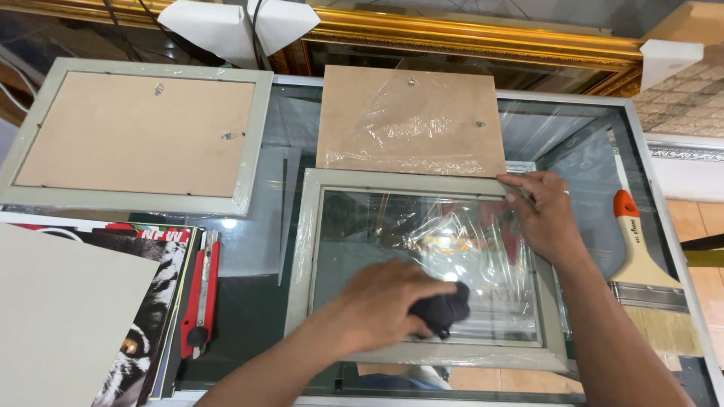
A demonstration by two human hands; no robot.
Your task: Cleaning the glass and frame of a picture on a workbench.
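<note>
Two hands: both on one frame [422, 354], lying flat mid glass counter [256, 249], near front edge.
Left hand [381, 305]: fingers curled shut round dark cloth [441, 310], pressing it on frame's glass pane [430, 256], lower middle.
Right hand [544, 215]: flat, fingers spread on frame's top right corner; grips nothing, just holds it down.
Frame: grey-green, empty, pane in; clear plastic wrap crinkled over pane, prob. still partly round the edges.
Backing board [411, 120]: brown, w/ loose plastic film on it, lies just beyond frame, touching its top edge.
2nd frame [136, 136]: same colour, face down w/ brown back showing, far left, well apart from hands.
Brush [641, 264]: wide paintbrush, pale wood handle w/ orange tip, just right of right wrist.
Cutter [200, 294]: red utility knife, left of frame, beside magazine stack [151, 301].
Grey card [60, 316]: over stack, near left corner.
Gold moulding [467, 34]: along far side of counter.
</note>
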